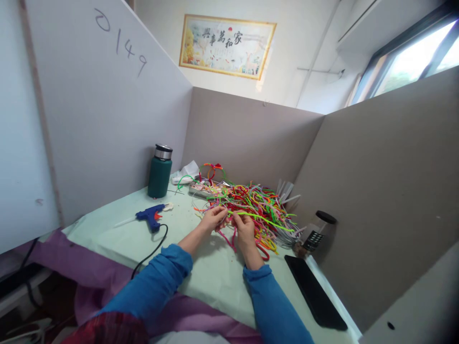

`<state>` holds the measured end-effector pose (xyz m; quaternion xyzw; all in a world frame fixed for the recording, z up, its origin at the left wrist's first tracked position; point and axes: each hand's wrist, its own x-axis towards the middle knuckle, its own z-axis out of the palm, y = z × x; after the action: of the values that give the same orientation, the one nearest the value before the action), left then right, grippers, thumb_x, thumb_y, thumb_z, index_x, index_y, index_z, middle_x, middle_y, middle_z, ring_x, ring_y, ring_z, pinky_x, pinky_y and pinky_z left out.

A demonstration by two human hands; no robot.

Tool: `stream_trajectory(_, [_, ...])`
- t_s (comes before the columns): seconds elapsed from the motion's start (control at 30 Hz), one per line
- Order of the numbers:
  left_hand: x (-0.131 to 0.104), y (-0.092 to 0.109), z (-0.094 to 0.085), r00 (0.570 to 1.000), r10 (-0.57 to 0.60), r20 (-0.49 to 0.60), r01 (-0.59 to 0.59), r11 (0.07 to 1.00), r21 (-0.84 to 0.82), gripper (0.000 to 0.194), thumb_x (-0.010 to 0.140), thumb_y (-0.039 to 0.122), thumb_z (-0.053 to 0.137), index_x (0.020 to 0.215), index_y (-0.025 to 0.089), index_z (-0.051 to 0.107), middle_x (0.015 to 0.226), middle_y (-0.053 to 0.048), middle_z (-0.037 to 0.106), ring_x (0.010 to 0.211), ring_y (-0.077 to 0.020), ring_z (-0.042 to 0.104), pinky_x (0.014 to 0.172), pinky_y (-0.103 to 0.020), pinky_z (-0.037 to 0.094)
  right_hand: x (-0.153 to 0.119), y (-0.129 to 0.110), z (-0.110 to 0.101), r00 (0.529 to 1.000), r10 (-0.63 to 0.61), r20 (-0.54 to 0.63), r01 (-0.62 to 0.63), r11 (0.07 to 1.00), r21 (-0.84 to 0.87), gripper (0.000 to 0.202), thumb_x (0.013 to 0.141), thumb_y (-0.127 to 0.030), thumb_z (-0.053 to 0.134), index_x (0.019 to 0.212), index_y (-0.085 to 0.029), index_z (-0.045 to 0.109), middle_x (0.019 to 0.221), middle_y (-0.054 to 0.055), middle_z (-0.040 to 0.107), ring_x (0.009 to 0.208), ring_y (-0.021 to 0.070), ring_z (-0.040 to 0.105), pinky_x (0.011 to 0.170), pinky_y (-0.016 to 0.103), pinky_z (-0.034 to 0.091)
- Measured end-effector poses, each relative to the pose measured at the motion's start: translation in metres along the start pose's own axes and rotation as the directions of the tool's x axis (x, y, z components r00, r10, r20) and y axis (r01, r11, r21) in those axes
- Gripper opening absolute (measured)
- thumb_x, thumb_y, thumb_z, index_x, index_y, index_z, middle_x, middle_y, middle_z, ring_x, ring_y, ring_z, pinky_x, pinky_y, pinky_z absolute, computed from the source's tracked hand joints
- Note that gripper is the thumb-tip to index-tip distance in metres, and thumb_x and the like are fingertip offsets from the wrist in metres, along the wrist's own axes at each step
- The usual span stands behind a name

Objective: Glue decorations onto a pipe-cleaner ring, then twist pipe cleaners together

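Observation:
Both hands are close together in front of a heap of pipe cleaners [256,198] in many bright colours. My right hand [245,230] pinches a yellow-green pipe cleaner [265,219], whose long free end runs off to the right over the heap. The near end of this strand lies between the two hands. My left hand [215,218] is closed, its fingertips at that same end. Just below the hands, bent pink pipe cleaners [229,240] hang or lie; I cannot tell whether a hand holds them.
A metal tray [202,192] with small parts sits behind the left hand, a green bottle [159,172] farther left. The blue glue gun [150,216] lies at left, its cord trailing forward. At right are a clear jar [314,235] and a black flat slab [315,292]. Grey partitions [251,129] enclose the table.

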<state>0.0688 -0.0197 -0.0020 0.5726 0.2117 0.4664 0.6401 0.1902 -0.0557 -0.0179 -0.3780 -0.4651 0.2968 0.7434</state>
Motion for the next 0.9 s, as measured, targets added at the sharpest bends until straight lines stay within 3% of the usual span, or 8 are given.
stream_trajectory(0.3, [0.0019,0.0007,-0.002,0.998,0.048,-0.036,-0.045,0.997,0.068,0.04,0.067,0.054,0.063,0.073,0.015,0.053,0.048,0.006,0.052,0.028,-0.0038,0.035,0.029,-0.018,0.022,-0.0001,0.0034,-0.0018,0.998,-0.02,0.065,0.02,1.0,-0.007,0.018,0.075,-0.035,0.065,0.073,-0.018,0.06,0.056,-0.004,0.05,0.05,0.0102,0.042,0.05,0.025,0.034])
stream_trajectory(0.5, [0.0014,0.0033,-0.0028,0.998,0.059,-0.027,-0.057,0.997,0.061,0.04,0.066,0.053,0.065,0.069,0.016,0.051,0.048,0.005,0.053,0.032,-0.0052,0.041,0.033,-0.019,0.029,-0.0005,0.0028,-0.0013,0.995,-0.012,0.095,0.013,1.0,-0.016,0.018,0.075,-0.036,0.064,0.072,-0.019,0.06,0.057,-0.003,0.051,0.051,0.0106,0.043,0.05,0.025,0.034])
stream_trajectory(0.7, [-0.0003,0.0064,-0.0038,0.999,0.05,-0.014,-0.049,0.998,0.034,0.038,0.068,0.05,0.066,0.08,0.016,0.053,0.052,0.005,0.055,0.031,-0.0024,0.033,0.032,-0.017,0.018,-0.0005,0.0047,-0.0023,0.996,-0.013,0.089,0.018,0.998,-0.057,0.022,0.075,-0.038,0.063,0.067,-0.018,0.059,0.055,-0.003,0.051,0.051,0.0107,0.043,0.052,0.025,0.035])
stream_trajectory(0.9, [-0.0001,0.0064,-0.0063,0.998,0.06,0.004,-0.06,0.996,0.069,0.041,0.066,0.054,0.066,0.07,0.015,0.052,0.051,0.004,0.055,0.031,-0.0022,0.032,0.033,-0.019,0.018,-0.0004,0.0057,-0.0042,0.996,0.016,0.088,-0.009,0.996,-0.085,0.026,0.074,-0.04,0.064,0.061,-0.018,0.058,0.053,-0.002,0.05,0.05,0.0111,0.043,0.051,0.025,0.035])
